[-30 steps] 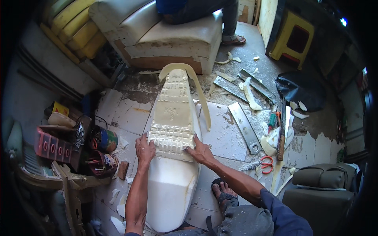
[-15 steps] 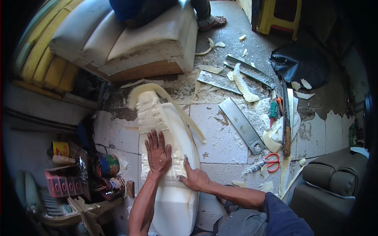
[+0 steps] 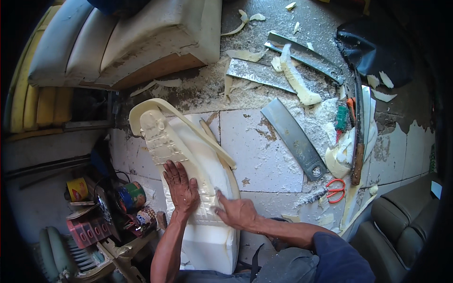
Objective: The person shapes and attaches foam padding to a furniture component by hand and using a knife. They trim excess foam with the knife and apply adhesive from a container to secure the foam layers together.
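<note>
A long white foam seat cushion (image 3: 203,245) lies lengthwise before me. On it rests a cream foam piece (image 3: 163,141) with a ridged, blocky surface. A thin cream foam strip (image 3: 188,123) curls around its far end and trails along the right side. My left hand (image 3: 181,191) lies flat on the ridged piece, fingers together and stretched forward. At the piece's right edge, my right hand (image 3: 238,213) touches it with thumb and forefinger apart. The remaining right fingers are mostly hidden.
Right of the cushion lie flat metal bars (image 3: 295,139), red-handled scissors (image 3: 336,191), a green-handled screwdriver (image 3: 340,119) and a long wooden-handled blade (image 3: 357,160). Foam scraps (image 3: 297,78) litter the tiles. A padded seat (image 3: 151,42) stands far left, cans (image 3: 130,195) at left, a dark cushion (image 3: 401,212) at right.
The view has shifted, with the padded seat higher and the person near it now mostly out of frame. The cushion's far end appears farther left. Both hands stay on the foam piece.
</note>
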Demonstrator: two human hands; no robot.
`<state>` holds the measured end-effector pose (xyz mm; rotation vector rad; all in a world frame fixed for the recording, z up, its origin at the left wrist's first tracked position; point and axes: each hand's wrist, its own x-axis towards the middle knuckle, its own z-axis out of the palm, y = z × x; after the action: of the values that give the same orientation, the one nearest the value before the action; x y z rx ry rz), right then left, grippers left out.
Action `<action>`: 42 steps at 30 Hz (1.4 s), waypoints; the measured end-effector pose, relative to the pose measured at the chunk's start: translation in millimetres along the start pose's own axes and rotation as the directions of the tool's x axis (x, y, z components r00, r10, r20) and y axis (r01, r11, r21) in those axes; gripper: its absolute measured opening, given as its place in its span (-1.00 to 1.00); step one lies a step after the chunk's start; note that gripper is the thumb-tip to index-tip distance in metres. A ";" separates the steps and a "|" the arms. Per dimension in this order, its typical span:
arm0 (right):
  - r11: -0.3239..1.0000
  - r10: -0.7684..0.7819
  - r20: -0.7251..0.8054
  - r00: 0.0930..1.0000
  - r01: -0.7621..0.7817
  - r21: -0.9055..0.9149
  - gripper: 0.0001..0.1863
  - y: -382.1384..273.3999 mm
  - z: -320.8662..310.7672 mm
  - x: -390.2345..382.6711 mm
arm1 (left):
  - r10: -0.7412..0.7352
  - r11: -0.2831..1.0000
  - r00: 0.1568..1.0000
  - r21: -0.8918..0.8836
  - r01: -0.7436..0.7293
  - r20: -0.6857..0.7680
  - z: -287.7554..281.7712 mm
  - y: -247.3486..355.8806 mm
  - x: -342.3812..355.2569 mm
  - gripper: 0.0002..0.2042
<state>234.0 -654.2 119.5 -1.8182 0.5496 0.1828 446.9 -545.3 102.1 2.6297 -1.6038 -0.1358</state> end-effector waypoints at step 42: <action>0.917 -0.116 -0.596 0.795 0.316 0.244 -0.56 -6.4 9.8 64.1 | -0.695 0.600 0.714 -0.614 0.513 -0.083 3.6 -48.1 -0.1 -0.47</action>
<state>294.7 -661.2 96.6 -1.5667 0.7272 -0.6141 489.1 -523.2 93.9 2.4167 -0.3854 -0.1623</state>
